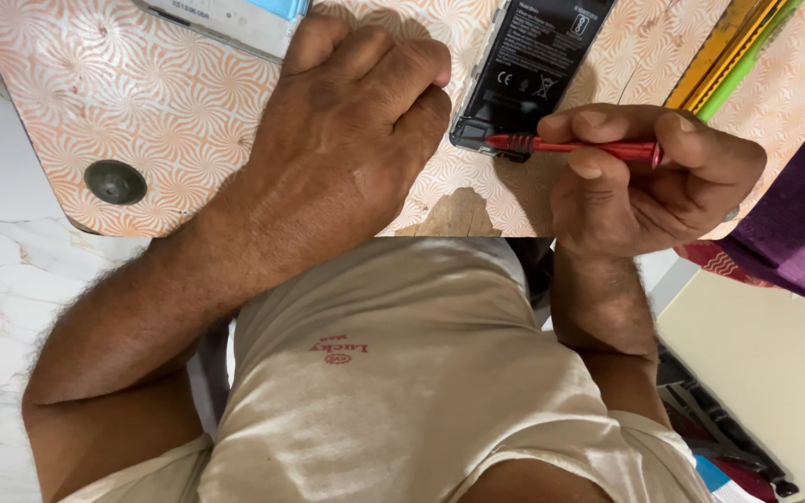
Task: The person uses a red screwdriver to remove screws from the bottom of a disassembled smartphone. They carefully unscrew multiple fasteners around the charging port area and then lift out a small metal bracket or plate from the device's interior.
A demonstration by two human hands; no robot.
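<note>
**Steadying the battery for the red tool**

Now my right hand (649,177) pinches a slim red tool (575,146) between thumb and forefinger, tip at the corner of the black battery (524,70) on the patterned table (160,102). Beside it, my left hand (351,121) rests curled in a loose fist, bracing me. White label marks cover the battery's face; a pale device (235,20) lies beyond.

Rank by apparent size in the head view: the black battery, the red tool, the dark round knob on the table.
1. black battery, though partly cut off by the frame edge.
2. red tool, long but thin, partly hidden in the right hand.
3. dark round knob, smallest.
</note>
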